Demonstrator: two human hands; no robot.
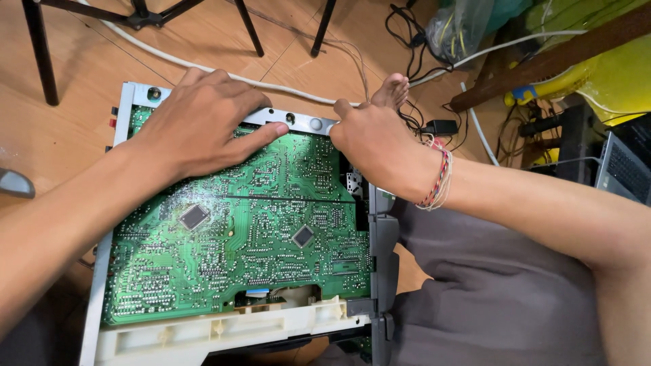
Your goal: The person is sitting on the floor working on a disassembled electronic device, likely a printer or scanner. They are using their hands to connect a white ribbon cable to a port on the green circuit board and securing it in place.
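Left hand flat, fingers spread on green circuit board and metal frame. Right hand curled at frame's edge; grip possibly closed, cannot tell.

Pale wooden floor, white cable running across it, black stand legs, tangled black wires, small black adapter, opened device chassis.

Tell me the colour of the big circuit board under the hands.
Green, dotted with small silvery solder points, on the circuit board; the head view shows it clearly.
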